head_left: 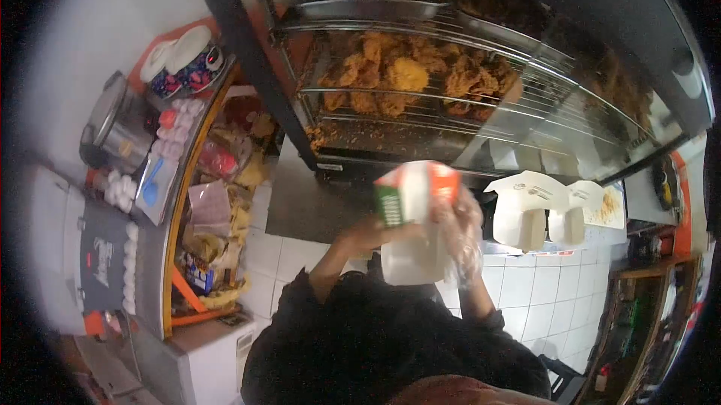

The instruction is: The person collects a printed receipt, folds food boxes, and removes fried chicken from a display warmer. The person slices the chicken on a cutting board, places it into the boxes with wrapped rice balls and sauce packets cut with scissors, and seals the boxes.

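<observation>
A white, red and green food box (409, 198) is in front of my chest, its white flap or inner part (413, 258) hanging open below the printed part. My left hand (364, 236) is bare and holds the box from the lower left, its fingers partly hidden. On the right side, my right hand (460, 228), in a clear plastic glove, grips the box and is slightly blurred. Beyond the box, fried chicken (405, 75) lies on a wire rack inside a glass-fronted cabinet (330, 167).
Open white boxes (518, 225) stand on the counter at right, beside a tray with crumbs (607, 206). At left, a shelf (180, 240) holds packets, with a metal pot (120, 123) and a tray with a blue spoon (152, 189) on top.
</observation>
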Demonstrator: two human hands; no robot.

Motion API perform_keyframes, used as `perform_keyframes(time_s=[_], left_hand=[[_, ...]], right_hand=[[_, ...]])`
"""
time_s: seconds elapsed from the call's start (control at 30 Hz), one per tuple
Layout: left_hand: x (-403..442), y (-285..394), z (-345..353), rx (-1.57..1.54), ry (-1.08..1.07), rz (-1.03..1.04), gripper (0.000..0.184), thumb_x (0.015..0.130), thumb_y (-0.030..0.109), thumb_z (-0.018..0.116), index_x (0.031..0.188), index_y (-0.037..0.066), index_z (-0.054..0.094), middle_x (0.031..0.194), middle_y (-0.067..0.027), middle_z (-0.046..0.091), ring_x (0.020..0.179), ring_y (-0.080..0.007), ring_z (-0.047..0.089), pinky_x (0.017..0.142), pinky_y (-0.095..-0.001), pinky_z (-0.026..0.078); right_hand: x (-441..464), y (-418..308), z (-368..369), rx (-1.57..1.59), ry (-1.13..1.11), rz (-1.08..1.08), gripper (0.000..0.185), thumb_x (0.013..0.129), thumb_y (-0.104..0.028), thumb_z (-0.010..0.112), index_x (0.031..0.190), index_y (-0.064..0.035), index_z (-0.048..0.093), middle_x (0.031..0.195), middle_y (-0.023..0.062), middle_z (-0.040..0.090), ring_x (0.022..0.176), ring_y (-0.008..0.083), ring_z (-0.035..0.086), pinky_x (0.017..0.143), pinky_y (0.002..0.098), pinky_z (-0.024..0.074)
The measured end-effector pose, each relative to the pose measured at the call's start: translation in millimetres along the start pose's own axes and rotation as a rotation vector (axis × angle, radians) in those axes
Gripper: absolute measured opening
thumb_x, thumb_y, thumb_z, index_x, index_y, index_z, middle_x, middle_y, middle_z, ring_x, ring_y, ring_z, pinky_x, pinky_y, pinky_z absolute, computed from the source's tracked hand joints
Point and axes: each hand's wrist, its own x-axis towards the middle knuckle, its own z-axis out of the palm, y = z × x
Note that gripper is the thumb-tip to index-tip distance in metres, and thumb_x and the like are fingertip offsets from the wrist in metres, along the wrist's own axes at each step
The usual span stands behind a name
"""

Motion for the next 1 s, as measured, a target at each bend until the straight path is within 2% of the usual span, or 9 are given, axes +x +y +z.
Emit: perform_keyframes(time_s=[0.1,0.17,0.2,0.47,0.53,0.67,0.73,0.83,1.0], left_hand=[[-36,-56,10,-0.143,0.21,-0.269,0.039,0.092,0.03,0.054,0.121,0.004,0.054,0.115,-0.0094,0.057,0.106,-0.0166,0.053,0.091,-0.0313,0.042],[-49,-98,14,-0.294,0.476,-0.148,0.042,0.092,0.031,0.054,0.123,0.003,0.051,0.116,-0.0081,0.055,0.107,-0.0163,0.051,0.091,-0.0303,0.041],[-52,-104,13,-0.291,0.469,-0.149,0.042,0.092,0.031,0.054,0.123,0.003,0.051,0.116,-0.0081,0.055,0.107,-0.0163,0.051,0.091,-0.0303,0.041],[-63,-83,19,-0.38,0.724,-0.022,0.042,0.092,0.029,0.055,0.121,-0.001,0.051,0.117,-0.0084,0.054,0.111,-0.018,0.048,0.096,-0.0335,0.036],[-65,-91,16,-0.317,0.791,0.028,0.043,0.091,0.029,0.055,0.121,-0.002,0.051,0.117,-0.009,0.054,0.11,-0.0187,0.048,0.095,-0.0341,0.037],[-75,-91,13,-0.31,0.871,-0.037,0.047,0.092,0.032,0.054,0.123,-0.002,0.048,0.12,-0.0104,0.051,0.113,-0.0194,0.045,0.097,-0.0342,0.035],[-78,-105,6,-0.349,0.97,-0.153,0.054,0.093,0.037,0.051,0.128,-0.003,0.043,0.126,-0.0127,0.047,0.119,-0.0209,0.041,0.101,-0.0346,0.032],[-81,-120,-4,-0.395,0.955,-0.064,0.059,0.094,0.039,0.047,0.131,-0.006,0.038,0.131,-0.0141,0.045,0.124,-0.0213,0.038,0.103,-0.0343,0.03],[-88,-104,-3,-0.341,0.992,-0.139,0.067,0.092,0.044,0.048,0.135,-0.006,0.034,0.134,-0.0149,0.039,0.125,-0.0214,0.035,0.105,-0.0341,0.026]], right_hand=[[30,3,16,-0.087,-0.298,-0.256,0.049,0.091,-0.019,0.056,0.133,-0.0027,0.037,0.117,0.0107,0.052,0.106,0.0179,0.049,0.093,0.0328,0.0399],[46,-10,32,0.073,-0.122,-0.468,0.054,0.091,-0.016,0.053,0.139,-0.0031,0.03,0.131,0.0134,0.044,0.121,0.0218,0.042,0.103,0.0345,0.0324],[57,-12,31,0.087,-0.099,-0.514,0.061,0.092,-0.021,0.053,0.141,-0.0036,0.022,0.144,0.0158,0.027,0.133,0.0281,0.028,0.106,0.0396,0.0314],[95,-33,17,-0.029,0.175,-0.617,0.077,0.089,-0.033,0.055,0.146,-0.0124,0.008,0.147,0.0202,0.02,0.134,0.0314,0.025,0.109,0.0446,0.0223],[100,-33,18,-0.146,0.464,-0.613,0.076,0.086,-0.023,0.062,0.146,-0.018,0.015,0.15,0.0158,0.013,0.13,0.0328,0.034,0.105,0.0428,0.0321],[101,-48,28,0.278,0.494,-0.678,0.067,0.084,-0.03,0.064,0.138,-0.0083,0.032,0.138,0.0183,0.037,0.128,0.0289,0.035,0.108,0.042,0.028],[107,-47,42,0.306,0.454,-0.803,0.047,0.083,-0.023,0.065,0.124,-0.0055,0.047,0.127,0.0156,0.047,0.117,0.0252,0.045,0.1,0.0403,0.0381],[105,-53,49,-0.775,0.316,-0.787,0.042,0.083,-0.032,0.063,0.115,-0.0053,0.057,0.121,0.0208,0.053,0.118,0.0298,0.047,0.101,0.0449,0.0362],[144,-59,46,-1.018,0.355,-0.952,0.054,0.079,-0.044,0.065,0.113,-0.0029,0.057,0.112,0.021,0.058,0.108,0.0361,0.052,0.094,0.0436,0.0414]])
